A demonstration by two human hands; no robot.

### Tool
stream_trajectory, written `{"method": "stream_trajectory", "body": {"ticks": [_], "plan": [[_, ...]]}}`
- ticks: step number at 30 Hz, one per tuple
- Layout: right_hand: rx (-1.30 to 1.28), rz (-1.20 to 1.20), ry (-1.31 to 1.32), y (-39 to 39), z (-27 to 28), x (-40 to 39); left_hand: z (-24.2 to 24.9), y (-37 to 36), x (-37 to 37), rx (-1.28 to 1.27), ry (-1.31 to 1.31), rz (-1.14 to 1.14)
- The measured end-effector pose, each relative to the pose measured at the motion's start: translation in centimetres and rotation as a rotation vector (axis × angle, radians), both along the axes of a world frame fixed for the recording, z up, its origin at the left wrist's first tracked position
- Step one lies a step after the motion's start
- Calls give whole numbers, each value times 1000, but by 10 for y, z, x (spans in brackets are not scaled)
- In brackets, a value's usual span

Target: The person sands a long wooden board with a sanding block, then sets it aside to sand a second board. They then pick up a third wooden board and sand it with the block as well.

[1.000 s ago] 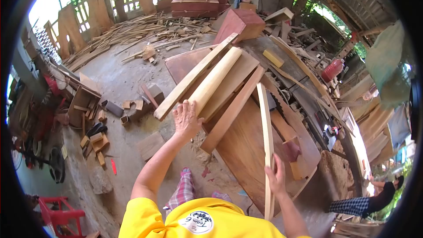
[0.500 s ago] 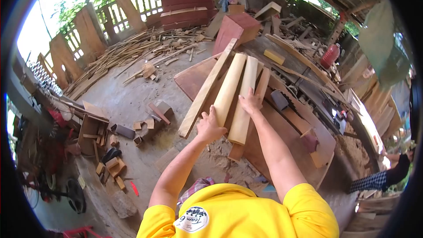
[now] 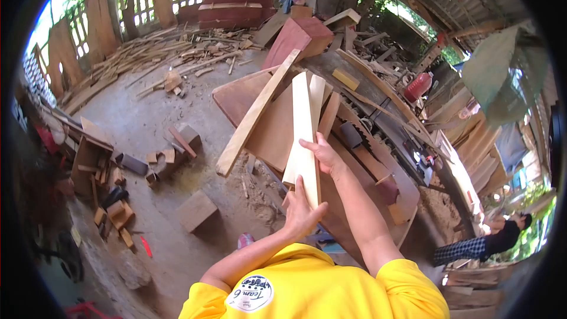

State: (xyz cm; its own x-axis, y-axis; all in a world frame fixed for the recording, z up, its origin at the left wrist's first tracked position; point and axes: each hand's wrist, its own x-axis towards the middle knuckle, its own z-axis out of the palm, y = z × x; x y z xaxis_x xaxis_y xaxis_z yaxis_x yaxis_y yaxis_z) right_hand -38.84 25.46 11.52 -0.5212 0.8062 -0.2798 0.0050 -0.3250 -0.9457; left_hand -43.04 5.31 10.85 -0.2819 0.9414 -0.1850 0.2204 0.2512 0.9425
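A pale, smooth wooden board (image 3: 303, 118) is tilted up in front of me, its far end over other pieces. My right hand (image 3: 324, 156) grips its right edge around the middle, thumb on the upper face. At the near end, my left hand (image 3: 302, 211) holds the same board, with a finger along its face and the thumb out to the right. A second pale board (image 3: 317, 94) lies partly hidden behind it. To the left, a long plank (image 3: 257, 112) slants across a brown wooden panel (image 3: 269, 145). A browner strip (image 3: 329, 115) lies just right of the boards.
A wooden block (image 3: 197, 211) sits on the floor at my left, with several offcuts (image 3: 121, 215) farther over. Scrap strips (image 3: 136, 62) are piled by the fence. A reddish box (image 3: 298, 40) stands ahead. Another person (image 3: 481, 242) is at the far right.
The held board has been lifted and tilted off the boards beside it. Both hands have shifted onto it, the left moving down to its near end. My view has swung rightward.
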Motion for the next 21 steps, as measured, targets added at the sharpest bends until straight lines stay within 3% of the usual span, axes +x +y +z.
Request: {"method": "stream_trajectory", "body": {"ticks": [3,5,7,9,11,12,16,21], "plan": [[139,29,-69,-10,-11,41,1,-16,39,18,-39,-23],[73,53,-64,-22,-4,77,-9,-24,67,67,-27,-21],[-80,70,50,-44,10,114,-36,-22,98,439,-93,149],[-92,90,64,-65,11,153,-40,-24,121,392,-194,194],[-99,111,79,-79,3,194,-54,-25,147,228,-471,134],[-100,116,75,-86,-3,216,-45,-32,155,168,-517,-2],[-164,177,101,-102,-27,296,-58,-57,232,27,-666,-58],[-227,253,69,-116,-49,357,-90,-73,313,41,-504,41]]}}
